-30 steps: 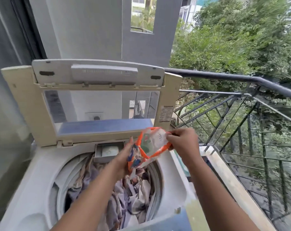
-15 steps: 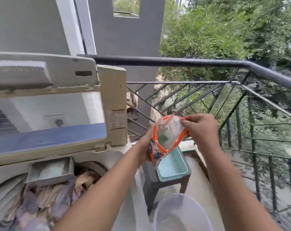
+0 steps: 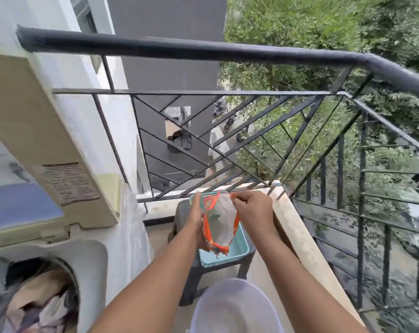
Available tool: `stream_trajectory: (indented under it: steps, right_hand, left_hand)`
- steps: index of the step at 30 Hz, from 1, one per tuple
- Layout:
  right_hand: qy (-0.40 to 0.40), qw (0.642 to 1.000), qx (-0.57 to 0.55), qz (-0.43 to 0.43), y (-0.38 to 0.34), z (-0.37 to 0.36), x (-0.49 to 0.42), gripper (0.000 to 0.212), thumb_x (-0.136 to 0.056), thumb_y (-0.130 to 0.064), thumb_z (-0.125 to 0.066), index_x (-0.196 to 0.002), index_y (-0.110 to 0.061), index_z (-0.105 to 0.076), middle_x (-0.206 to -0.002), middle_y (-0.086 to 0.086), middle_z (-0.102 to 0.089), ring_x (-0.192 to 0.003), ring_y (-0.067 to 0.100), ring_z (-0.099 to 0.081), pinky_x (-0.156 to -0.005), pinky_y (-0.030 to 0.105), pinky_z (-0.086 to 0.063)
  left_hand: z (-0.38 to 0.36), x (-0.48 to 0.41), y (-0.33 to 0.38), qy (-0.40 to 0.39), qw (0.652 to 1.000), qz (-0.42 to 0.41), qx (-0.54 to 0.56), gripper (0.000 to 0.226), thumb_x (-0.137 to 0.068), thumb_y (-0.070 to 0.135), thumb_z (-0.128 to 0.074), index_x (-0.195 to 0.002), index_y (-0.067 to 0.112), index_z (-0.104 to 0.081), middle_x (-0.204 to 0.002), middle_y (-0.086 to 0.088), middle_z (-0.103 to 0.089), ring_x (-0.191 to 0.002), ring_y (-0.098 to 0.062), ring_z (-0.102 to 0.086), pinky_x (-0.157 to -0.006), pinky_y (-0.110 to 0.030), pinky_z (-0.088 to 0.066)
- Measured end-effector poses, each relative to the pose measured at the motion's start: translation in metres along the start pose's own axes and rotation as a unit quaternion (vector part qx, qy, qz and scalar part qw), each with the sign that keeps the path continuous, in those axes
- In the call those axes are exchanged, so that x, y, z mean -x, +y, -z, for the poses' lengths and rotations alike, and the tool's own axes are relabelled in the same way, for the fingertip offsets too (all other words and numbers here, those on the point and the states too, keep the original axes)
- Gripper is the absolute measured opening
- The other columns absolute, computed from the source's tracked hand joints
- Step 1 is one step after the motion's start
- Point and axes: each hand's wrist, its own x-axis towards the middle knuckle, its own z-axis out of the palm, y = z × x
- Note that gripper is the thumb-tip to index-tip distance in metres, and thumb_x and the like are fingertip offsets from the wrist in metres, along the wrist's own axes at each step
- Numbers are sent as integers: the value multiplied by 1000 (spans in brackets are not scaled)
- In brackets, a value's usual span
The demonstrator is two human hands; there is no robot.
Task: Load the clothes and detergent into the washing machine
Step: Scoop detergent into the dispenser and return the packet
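An orange and white detergent pouch (image 3: 220,222) hangs over a teal basket (image 3: 237,254) that stands on a dark stool (image 3: 247,257). My left hand (image 3: 196,218) grips the pouch along its left side. My right hand (image 3: 253,211) pinches its top right edge. The white washing machine (image 3: 90,258) is at the lower left with its cream lid (image 3: 35,131) raised. Clothes (image 3: 35,306) fill the drum, which is partly cut off by the frame.
A black metal railing (image 3: 227,51) runs around the balcony corner ahead and to the right, with a pale ledge (image 3: 307,246) below it. A translucent white tub (image 3: 234,306) stands on the floor right below my arms. Trees lie beyond the railing.
My view has swung right, away from the drum. Both hands carried the pouch from above the clothes to above the teal basket on the stool, and lowered it.
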Motion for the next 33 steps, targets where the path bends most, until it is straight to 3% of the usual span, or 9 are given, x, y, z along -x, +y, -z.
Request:
stream_trajectory:
  steps: [5,9,12,14,17,21,26,29,33]
  right_hand:
    - [-53,997,49,9,34,-36,-25,17,-80,-10,-63,-80,5,-70,-77,22,-70,-79,31,-66,-70,38,-50]
    - [-88,992,89,-21,54,-60,-39,22,-79,-12,-61,-65,5,-61,-55,15,-60,-60,29,-57,-55,35,-39]
    - [-130,981,139,-38,68,-79,-45,24,-78,-11,-58,-57,-1,-56,-52,15,-52,-57,24,-47,-52,33,-28]
    - [-159,972,169,-48,76,-89,-47,24,-81,-11,-56,-57,-6,-58,-64,19,-56,-64,24,-51,-56,30,-29]
    - [-195,958,200,-64,82,-98,-46,22,-84,-8,-52,-66,-5,-64,-76,22,-60,-77,28,-59,-60,30,-32]
    - [-217,944,228,-98,93,-113,-41,20,-82,-2,-48,-67,-5,-61,-78,22,-63,-71,30,-54,-54,27,-28]
    - [-235,935,217,-152,93,-118,-31,18,-85,-3,-51,-69,2,-58,-87,27,-65,-87,38,-63,-66,34,-46]
    - [-227,934,221,-163,90,-111,-19,39,-86,-8,-52,-53,-12,-33,-58,11,-44,-72,34,-52,-51,30,-32]
    - [-186,952,189,-151,71,-100,-1,37,-85,-12,-53,-53,-12,-34,-56,10,-42,-70,30,-48,-55,30,-24]
  left_hand:
    - [33,-117,-26,62,998,20,2,105,-27,91,-60,-100,18,-74,-120,-15,-66,-112,-38,-59,-103,-58,-35]
    - [6,-48,0,32,999,-2,5,75,-78,75,-40,-83,8,-74,-78,-16,-74,-79,-29,-68,-84,-37,-50]
    - [2,-51,7,62,998,-23,-17,58,-94,56,-36,-80,7,-64,-54,-9,-65,-49,-20,-62,-58,-30,-42]
    - [6,-56,8,99,994,-14,-47,61,-88,63,-40,-111,9,-55,-90,-11,-62,-77,-23,-60,-61,-30,-42]
    - [13,-60,7,105,989,16,-105,75,-87,68,-36,-138,14,-42,-140,-10,-44,-129,-26,-41,-95,-37,-37]
    - [17,-54,7,72,989,12,-126,65,-88,66,-35,-126,15,-51,-131,-6,-50,-120,-22,-48,-94,-38,-37]
    - [18,-42,12,68,988,-13,-135,73,-92,60,-34,-146,12,-31,-154,-9,-28,-143,-23,-25,-114,-46,-18]
    - [14,-27,12,55,988,-31,-143,73,-92,61,-36,-146,13,-32,-154,-10,-28,-143,-25,-24,-114,-45,-18]
    - [13,-11,9,77,952,-107,-275,65,-85,57,-55,-131,11,-51,-139,-12,-49,-127,-28,-47,-109,-42,-36]
